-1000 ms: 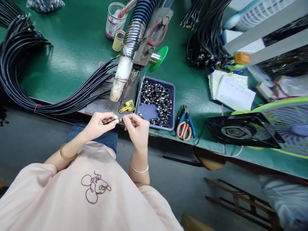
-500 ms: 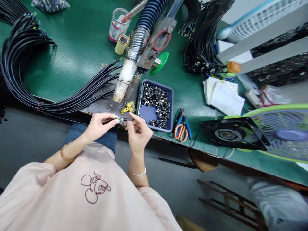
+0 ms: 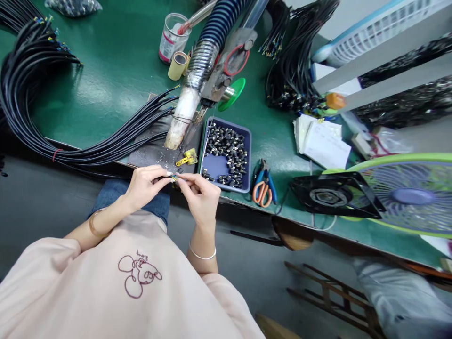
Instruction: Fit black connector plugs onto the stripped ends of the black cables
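My left hand [image 3: 146, 186] is closed in a pinch on a small black connector [image 3: 179, 172] with metal pins. My right hand [image 3: 201, 195] meets it fingertip to fingertip, thumb and forefinger closed on the same small part. Bits of blue and yellow wire [image 3: 174, 178] show between the fingers; which hand grips which piece is largely hidden. Just beyond the fingertips lies a yellow clip-like piece [image 3: 183, 161] on a dark work pad [image 3: 143, 153]. Over the pad hang a soldering iron [image 3: 197, 120] and a white-wrapped hose end [image 3: 179, 122].
A blue-grey tray [image 3: 250, 157] of black connectors stands right of the hands. Beside it lie cutters [image 3: 268, 183]. Bundled black cables [image 3: 88, 153] curve along the left edge. Farther out are a green solder spool [image 3: 233, 94], papers [image 3: 326, 143] and a fan [image 3: 416, 195].
My right hand has moved left and its spread thumb and forefinger have closed at the left fingertips. The view has shifted slightly.
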Action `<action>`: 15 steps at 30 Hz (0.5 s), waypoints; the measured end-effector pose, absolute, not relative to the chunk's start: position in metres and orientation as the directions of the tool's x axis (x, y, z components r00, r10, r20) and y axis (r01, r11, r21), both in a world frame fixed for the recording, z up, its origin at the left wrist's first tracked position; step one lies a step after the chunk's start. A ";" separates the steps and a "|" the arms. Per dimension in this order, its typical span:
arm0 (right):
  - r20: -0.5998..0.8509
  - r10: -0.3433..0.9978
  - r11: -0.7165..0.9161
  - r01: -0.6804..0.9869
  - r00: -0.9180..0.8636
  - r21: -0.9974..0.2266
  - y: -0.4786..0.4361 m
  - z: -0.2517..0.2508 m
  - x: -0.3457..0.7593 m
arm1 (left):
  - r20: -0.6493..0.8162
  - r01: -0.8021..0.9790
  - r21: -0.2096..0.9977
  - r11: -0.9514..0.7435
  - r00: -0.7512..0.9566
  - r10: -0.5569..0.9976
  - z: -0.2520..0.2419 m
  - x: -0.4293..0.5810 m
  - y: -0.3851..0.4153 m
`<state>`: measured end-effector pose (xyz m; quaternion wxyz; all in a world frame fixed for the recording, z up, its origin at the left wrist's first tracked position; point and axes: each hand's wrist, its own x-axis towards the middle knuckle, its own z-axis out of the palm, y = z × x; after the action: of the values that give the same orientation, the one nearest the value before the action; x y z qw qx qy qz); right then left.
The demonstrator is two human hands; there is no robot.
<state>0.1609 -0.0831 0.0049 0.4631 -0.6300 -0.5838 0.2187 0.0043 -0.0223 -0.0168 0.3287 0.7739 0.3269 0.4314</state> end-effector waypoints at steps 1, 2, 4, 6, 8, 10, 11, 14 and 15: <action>0.253 0.941 0.099 0.531 0.224 -0.841 -0.083 0.005 0.161 | 0.475 0.238 0.765 -0.598 0.417 0.775 -0.017 0.004 -0.022; 0.234 0.945 0.083 0.527 0.228 -0.846 -0.083 0.006 0.161 | 0.497 0.255 0.738 -0.624 0.419 0.759 -0.018 0.005 -0.022; 0.174 0.954 0.030 0.502 0.243 -0.864 -0.082 0.006 0.162 | 0.533 0.282 0.689 -0.668 0.427 0.730 -0.019 0.005 -0.022; 0.091 0.961 -0.033 0.435 0.260 -0.900 -0.080 0.005 0.163 | 0.542 0.275 0.678 -0.682 0.439 0.716 -0.021 0.006 -0.023; 0.012 0.967 -0.075 0.329 0.254 -0.941 -0.078 0.003 0.164 | 0.511 0.227 0.733 -0.641 0.438 0.740 -0.021 0.007 -0.024; -0.027 0.972 -0.083 0.232 0.234 -0.969 -0.076 0.000 0.164 | 0.417 0.158 0.840 -0.519 0.425 0.804 -0.020 0.007 -0.026; -0.023 0.974 -0.071 0.208 0.227 -0.976 -0.075 -0.001 0.163 | 0.340 0.120 0.897 -0.425 0.426 0.838 -0.019 0.007 -0.027; 0.080 0.967 0.016 0.256 0.242 -0.967 -0.076 -0.006 0.158 | 0.080 -0.001 0.996 -0.091 0.481 0.873 -0.014 0.007 -0.028; 0.126 0.960 0.047 0.297 0.251 -0.954 -0.077 -0.007 0.157 | 0.019 -0.037 0.999 0.000 0.504 0.864 -0.012 0.007 -0.028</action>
<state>0.1567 -0.0774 -0.0074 0.5060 -0.6077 -0.5173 0.3273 0.0072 -0.0282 -0.0115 0.6197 0.6065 0.3405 0.3634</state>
